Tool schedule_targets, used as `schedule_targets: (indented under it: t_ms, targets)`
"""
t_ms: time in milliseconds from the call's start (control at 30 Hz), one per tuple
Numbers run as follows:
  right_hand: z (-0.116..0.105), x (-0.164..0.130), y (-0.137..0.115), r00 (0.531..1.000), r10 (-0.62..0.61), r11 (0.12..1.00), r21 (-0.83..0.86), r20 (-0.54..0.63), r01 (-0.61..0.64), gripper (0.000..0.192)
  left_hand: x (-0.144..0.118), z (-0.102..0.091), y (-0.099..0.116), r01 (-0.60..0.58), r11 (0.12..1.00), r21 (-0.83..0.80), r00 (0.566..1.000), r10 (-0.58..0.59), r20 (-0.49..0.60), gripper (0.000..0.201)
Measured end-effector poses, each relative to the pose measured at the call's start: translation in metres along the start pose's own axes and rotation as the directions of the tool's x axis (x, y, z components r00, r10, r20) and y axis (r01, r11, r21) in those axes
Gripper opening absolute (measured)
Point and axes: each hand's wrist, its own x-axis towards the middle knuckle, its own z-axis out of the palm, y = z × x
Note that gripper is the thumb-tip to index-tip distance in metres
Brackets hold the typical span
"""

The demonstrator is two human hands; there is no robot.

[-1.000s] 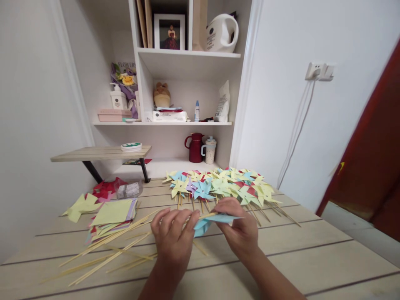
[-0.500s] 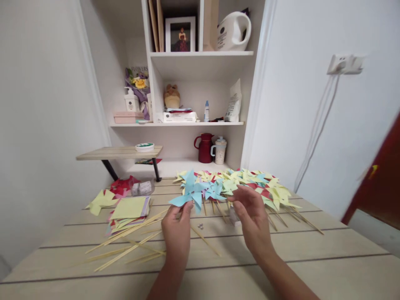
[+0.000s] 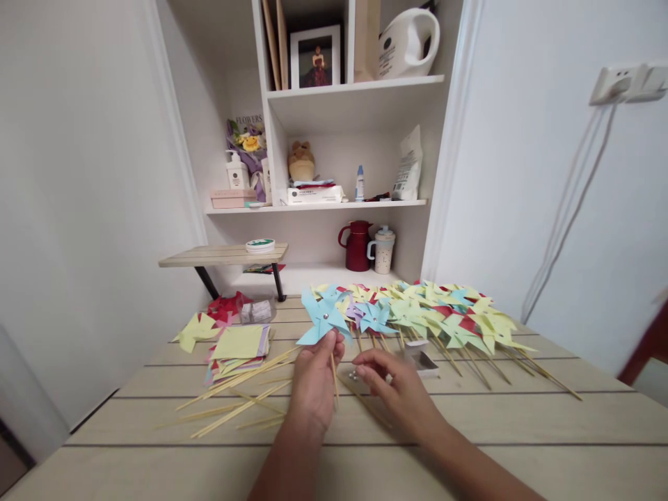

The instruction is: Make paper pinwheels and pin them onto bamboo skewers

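Note:
A light blue paper pinwheel (image 3: pixel 319 325) with a small round fastener at its centre stands up in my left hand (image 3: pixel 316 379). That hand is closed, thumb and fingers gripping the pinwheel at its lower edge, where a thin wooden stick (image 3: pixel 335 383) runs down. To its right, my right hand (image 3: pixel 399 386) is low over the table, fingers curled and thumb and index drawn close in a pinch. Small silvery beads (image 3: pixel 353 376) lie right by those fingertips. Whether anything is between them is hidden. A small open clear box (image 3: pixel 422 358) sits just behind my right hand.
Many finished-looking pinwheels (image 3: pixel 459 327) on sticks cover the back right. On the left are a stack of coloured paper squares (image 3: pixel 239 342), loose sticks (image 3: pixel 224 410), a yellow folded paper (image 3: pixel 196 332) and a clear container (image 3: pixel 255 311). Behind stand a small raised shelf (image 3: pixel 224 256) and white cabinet.
My left hand has turned the blue pinwheel so its centre fastener and stick show. My right hand has come down and left to the beads, its fingers curling in. The view has shifted slightly.

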Motion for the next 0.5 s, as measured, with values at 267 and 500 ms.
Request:
schedule_targets:
  t_ms: [267,500]
  targets:
    - [0.0044,-0.0004,-0.0023,0.989,-0.024,1.0,-0.012,0.148,0.026,0.024,0.0012,-0.0049,-0.0001,0.172,0.981,-0.085,0.984,-0.166,0.067,0.017]
    - [0.005,-0.0025,-0.0035,0.964,0.052,0.998,-0.05,0.261,-0.04,0.036,0.0041,-0.0034,0.0019,0.212,0.97,-0.119,0.977,-0.215,-0.011,0.007]
